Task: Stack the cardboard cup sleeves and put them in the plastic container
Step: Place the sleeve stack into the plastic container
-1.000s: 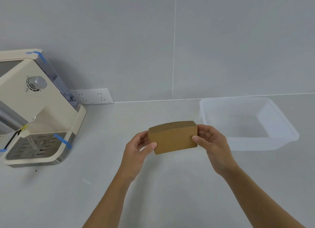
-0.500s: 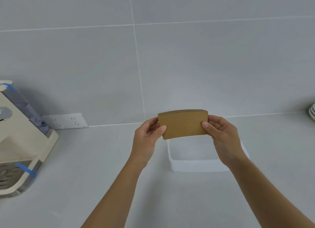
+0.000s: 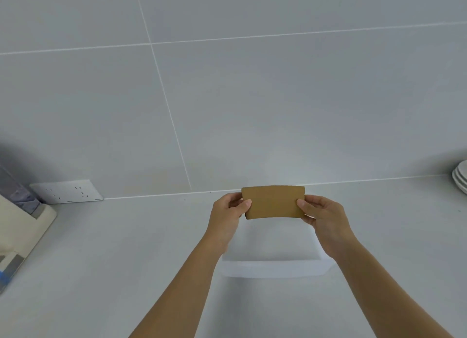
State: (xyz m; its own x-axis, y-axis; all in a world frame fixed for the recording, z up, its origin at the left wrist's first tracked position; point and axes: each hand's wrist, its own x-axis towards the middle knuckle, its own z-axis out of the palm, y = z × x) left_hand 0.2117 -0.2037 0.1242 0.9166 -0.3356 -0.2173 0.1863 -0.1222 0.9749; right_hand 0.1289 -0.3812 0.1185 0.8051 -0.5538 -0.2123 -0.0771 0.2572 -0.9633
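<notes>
Brown cardboard cup sleeves [image 3: 273,202], flattened and pressed together into one block, are held up in the air between both hands. How many sleeves make up the block cannot be told, since only the front face shows. The left hand [image 3: 228,215] grips the block's left end, its thumb across the front face and its other fingers behind. The right hand [image 3: 322,215] grips the right end the same way, thumb in front and fingers curled round the back. The block is level, its long edges running side to side, with the upper edge slightly bowed.

Below the hands, a clear plastic container [image 3: 274,268] stands on the pale grey bench [image 3: 126,262]. Its near wall and part of its floor are visible between the two forearms; the far part is hidden behind the sleeves and hands. The sleeves are above the container and not touching it.

At the left edge of the view stands part of a cream-coloured machine [image 3: 24,226] with a strip of blue tape [image 3: 3,278] low down. Just beside it, a white socket strip [image 3: 66,191] is fixed to the grey tiled wall [image 3: 252,97] where the wall meets the bench. At the far right edge a few stacked white plates [image 3: 460,176] are partly in view, well apart from the container.
</notes>
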